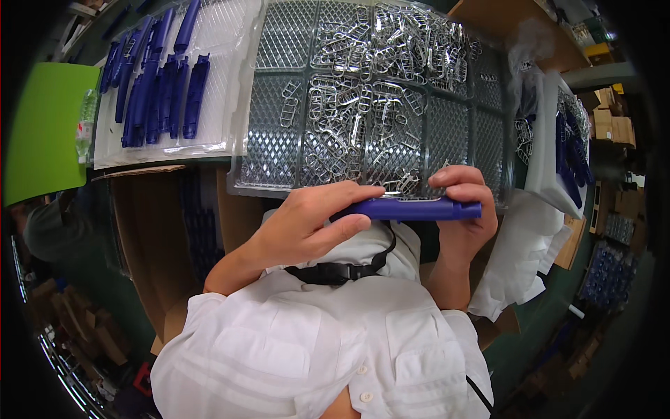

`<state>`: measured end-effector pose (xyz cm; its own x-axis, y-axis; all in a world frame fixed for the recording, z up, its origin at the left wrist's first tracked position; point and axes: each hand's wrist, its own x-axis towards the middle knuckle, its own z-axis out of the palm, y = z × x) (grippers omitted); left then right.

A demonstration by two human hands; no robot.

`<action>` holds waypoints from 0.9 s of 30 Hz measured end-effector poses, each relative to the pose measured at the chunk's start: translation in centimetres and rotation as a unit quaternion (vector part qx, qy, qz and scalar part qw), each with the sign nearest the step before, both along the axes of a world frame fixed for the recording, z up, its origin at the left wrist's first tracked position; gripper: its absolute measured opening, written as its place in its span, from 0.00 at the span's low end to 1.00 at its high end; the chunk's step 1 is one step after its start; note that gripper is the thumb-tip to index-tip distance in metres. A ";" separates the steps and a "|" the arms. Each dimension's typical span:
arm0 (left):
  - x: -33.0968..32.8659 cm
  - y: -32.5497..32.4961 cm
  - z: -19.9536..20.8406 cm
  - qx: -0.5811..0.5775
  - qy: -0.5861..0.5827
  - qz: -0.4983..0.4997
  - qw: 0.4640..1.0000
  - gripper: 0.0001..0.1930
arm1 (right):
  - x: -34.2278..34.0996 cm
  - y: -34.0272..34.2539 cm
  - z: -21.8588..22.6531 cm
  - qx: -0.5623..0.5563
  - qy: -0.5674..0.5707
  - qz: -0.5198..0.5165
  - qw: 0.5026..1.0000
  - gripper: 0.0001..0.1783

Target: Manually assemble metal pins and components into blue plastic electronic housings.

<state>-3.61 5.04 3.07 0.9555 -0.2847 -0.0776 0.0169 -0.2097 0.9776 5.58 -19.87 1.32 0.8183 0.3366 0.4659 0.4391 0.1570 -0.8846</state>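
Observation:
A long blue plastic handle-shaped piece (412, 209) lies level in front of my body, at the near edge of a clear compartment tray (269, 174). My left hand (303, 216) grips its left end, thumb below and fingers along the top. Around the right end curls my right hand (471, 209), with thumb and index finger raised at the top edge. A silvery strip shows along the piece's upper side; whether it is a separate metal part I cannot tell. Just beyond the piece, loose metal frame-shaped clips (335, 150) lie heaped in the tray.
To the left, a white tray (241, 42) bears several blue pieces (148, 91). A green board (42, 133) and a clear bottle (86, 126) stand beside it. Below is an open cardboard box (150, 244). At right are a white container (558, 188) and white sheets (520, 244).

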 end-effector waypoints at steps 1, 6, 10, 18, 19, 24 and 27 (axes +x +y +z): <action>0.0 0.0 -0.3 0.002 -0.004 0.001 1.000 0.26 | 0.3 -0.3 0.1 -0.018 -0.067 0.006 0.998 0.18; 0.1 0.2 -0.5 -0.027 -0.138 0.081 0.987 0.28 | 1.0 -1.2 0.3 -0.101 -0.118 -0.032 0.987 0.18; 1.0 0.5 -0.2 0.001 -0.167 0.092 0.982 0.30 | 1.7 -1.0 0.4 -0.116 -0.162 -0.073 0.977 0.22; 2.8 1.0 1.4 0.048 -0.191 0.103 0.975 0.27 | 2.6 -0.6 0.0 -0.106 -0.140 -0.120 0.977 0.24; 3.2 1.1 1.6 0.059 -0.202 0.113 0.971 0.27 | 2.5 -0.8 -0.1 -0.116 -0.071 -0.138 0.981 0.24; 9.9 4.9 3.3 0.173 -0.278 0.199 0.924 0.23 | 3.4 -1.8 -1.0 -0.265 -0.078 -0.130 0.952 0.22; 19.1 9.0 3.3 0.220 -0.245 0.316 0.890 0.21 | 3.0 -1.2 -1.4 -0.313 -0.140 -0.110 0.933 0.17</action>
<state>15.50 14.07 6.32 0.8637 0.2759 0.4219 -0.1393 -0.6737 0.7257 8.62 -21.07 -0.07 0.7756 0.4526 0.4400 0.6271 -0.4726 -0.6192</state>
